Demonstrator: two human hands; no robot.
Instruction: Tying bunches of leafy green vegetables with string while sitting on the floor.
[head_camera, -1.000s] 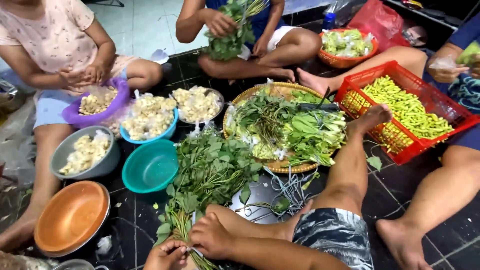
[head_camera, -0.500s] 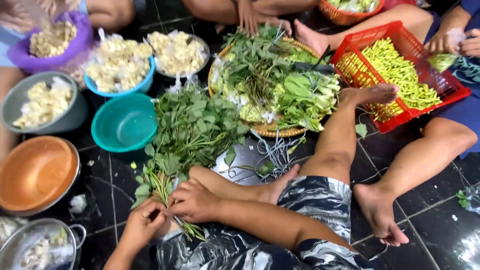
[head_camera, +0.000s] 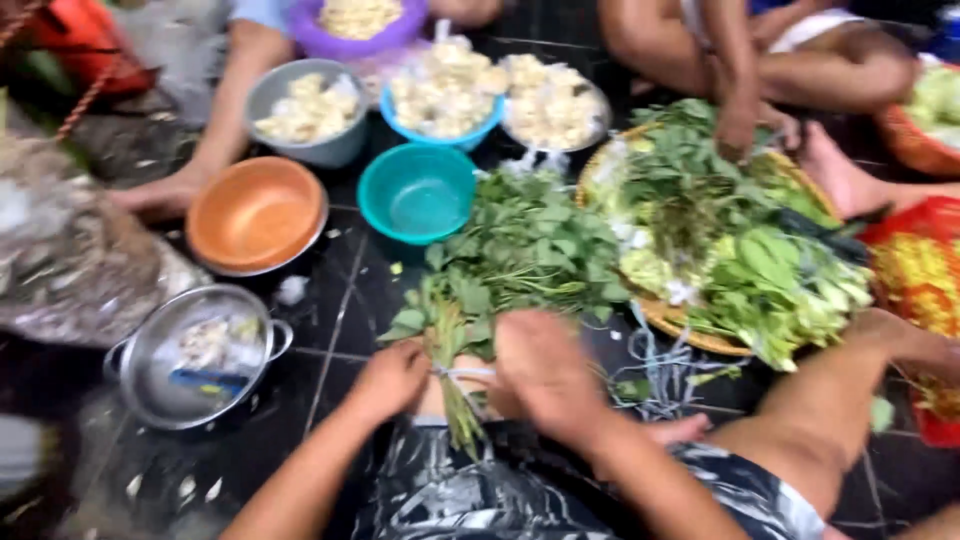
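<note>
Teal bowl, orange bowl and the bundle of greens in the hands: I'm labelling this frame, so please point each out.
teal bowl (head_camera: 415, 195): head view, on its bare inner bottom.
orange bowl (head_camera: 255, 212): head view, on its bare inside.
bundle of greens (head_camera: 452, 345): head view, on the stems just above the tie.

We see both arms bare from the forearm down to the left hand (head_camera: 388, 380) and the right hand (head_camera: 545, 372) — no sleeves, gloves, rings or watch visible, though motion blur softens the fingers. Below them we make out shorts (head_camera: 480, 495) in a glossy dark fabric with a white and grey marbled print — the pattern runs across the lap. The legs are bare below the shorts' hem.
</note>
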